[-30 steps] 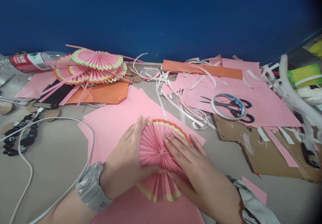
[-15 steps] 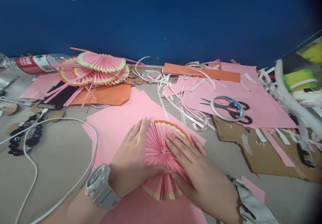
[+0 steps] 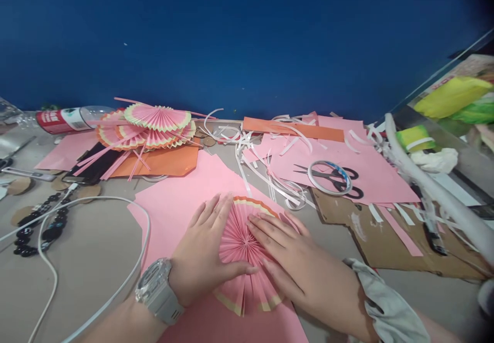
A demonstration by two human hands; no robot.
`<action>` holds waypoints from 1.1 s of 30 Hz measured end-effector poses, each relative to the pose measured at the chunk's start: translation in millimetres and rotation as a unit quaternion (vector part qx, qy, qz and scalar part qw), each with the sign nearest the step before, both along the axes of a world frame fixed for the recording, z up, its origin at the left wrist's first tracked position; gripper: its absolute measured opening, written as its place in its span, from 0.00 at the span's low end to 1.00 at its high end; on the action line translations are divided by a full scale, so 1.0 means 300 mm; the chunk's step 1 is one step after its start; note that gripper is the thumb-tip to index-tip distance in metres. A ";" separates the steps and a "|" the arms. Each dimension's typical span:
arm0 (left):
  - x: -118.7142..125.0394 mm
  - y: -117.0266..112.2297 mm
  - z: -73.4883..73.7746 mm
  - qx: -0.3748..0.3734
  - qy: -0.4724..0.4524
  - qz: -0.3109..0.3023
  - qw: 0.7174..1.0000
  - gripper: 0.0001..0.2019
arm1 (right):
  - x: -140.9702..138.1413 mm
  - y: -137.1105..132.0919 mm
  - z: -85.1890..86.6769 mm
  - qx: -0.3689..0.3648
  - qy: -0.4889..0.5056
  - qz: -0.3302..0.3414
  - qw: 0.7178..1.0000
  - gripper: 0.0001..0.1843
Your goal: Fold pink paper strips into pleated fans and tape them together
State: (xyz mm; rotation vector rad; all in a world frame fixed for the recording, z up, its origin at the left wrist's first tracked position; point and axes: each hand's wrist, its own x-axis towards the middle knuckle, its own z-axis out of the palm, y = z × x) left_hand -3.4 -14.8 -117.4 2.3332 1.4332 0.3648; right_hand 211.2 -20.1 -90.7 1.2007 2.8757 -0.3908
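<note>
A round pleated paper fan [image 3: 241, 232], pink with a cream and orange rim, lies spread flat on pink paper sheets [image 3: 173, 188]. My left hand [image 3: 206, 253], with a grey watch on the wrist, rests on the fan's left side, fingers stretched out and thumb reaching across the lower folds. On its right side lies my right hand [image 3: 295, 260], fingers extended flat over the pleats near the centre. A grey scrunchie [image 3: 380, 299] circles the right wrist. Both palms hide parts of the fan's edge.
Finished-looking pleated fans [image 3: 158, 119] are stacked at back left by a plastic bottle [image 3: 64, 119]. Scissors [image 3: 334, 178] and a tape roll [image 3: 311, 178] lie on pink paper at right, above cardboard [image 3: 382, 245]. A white cable [image 3: 144, 230] loops at left.
The camera view has tilted up and turned slightly right. My right thumb has moved away from my left thumb, leaving a gap; both hands still lie on the fan.
</note>
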 end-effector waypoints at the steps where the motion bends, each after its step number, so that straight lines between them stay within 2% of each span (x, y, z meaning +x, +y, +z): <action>1: -0.001 -0.002 0.000 0.007 0.009 -0.009 1.000 0.49 | -0.001 0.002 0.001 -0.002 0.006 -0.009 1.000 0.25; 4: -0.001 -0.009 0.000 0.022 0.021 -0.017 0.999 0.41 | 0.000 0.000 -0.014 0.008 0.024 -0.034 0.999 0.25; 8: -0.006 -0.013 0.013 0.014 -0.012 0.022 1.000 0.38 | 0.022 -0.007 -0.038 0.058 0.035 -0.049 0.997 0.27; 10: -0.020 -0.013 0.023 0.004 -0.036 0.038 0.999 0.35 | 0.042 -0.005 -0.038 0.081 0.034 -0.046 0.995 0.27; 13: -0.049 -0.011 0.033 -0.011 -0.042 0.030 0.999 0.32 | 0.074 0.004 -0.028 0.113 0.035 -0.043 0.992 0.27; 16: -0.063 -0.013 0.029 -0.019 -0.001 -0.010 1.000 0.38 | 0.095 0.013 -0.024 0.103 0.030 -0.017 0.994 0.29; 19: -0.056 -0.014 0.018 -0.012 0.052 -0.037 0.998 0.36 | 0.111 0.021 -0.020 0.070 0.017 0.032 0.997 0.31; 21: -0.047 -0.012 0.014 -0.005 0.074 -0.040 0.996 0.35 | 0.130 0.033 -0.008 0.058 0.014 0.040 0.997 0.30; 23: -0.039 -0.008 0.014 0.007 0.082 -0.041 0.996 0.35 | 0.165 0.055 0.009 0.069 0.021 -0.015 0.997 0.27; 26: -0.036 -0.001 0.017 0.024 0.088 -0.041 0.995 0.34 | 0.247 0.099 0.024 0.124 0.027 -0.188 0.974 0.19; 27: -0.038 0.002 0.019 0.028 0.091 -0.037 0.995 0.33 | 0.277 0.114 0.022 0.138 0.015 -0.221 0.965 0.17; 30: -0.056 0.012 0.020 0.043 0.096 -0.019 0.994 0.32 | 0.345 0.151 -0.002 0.208 -0.016 -0.265 0.941 0.17; 33: -0.084 0.022 0.024 0.058 0.085 -0.001 0.995 0.31 | 0.364 0.177 -0.026 0.227 -0.016 -0.266 0.937 0.11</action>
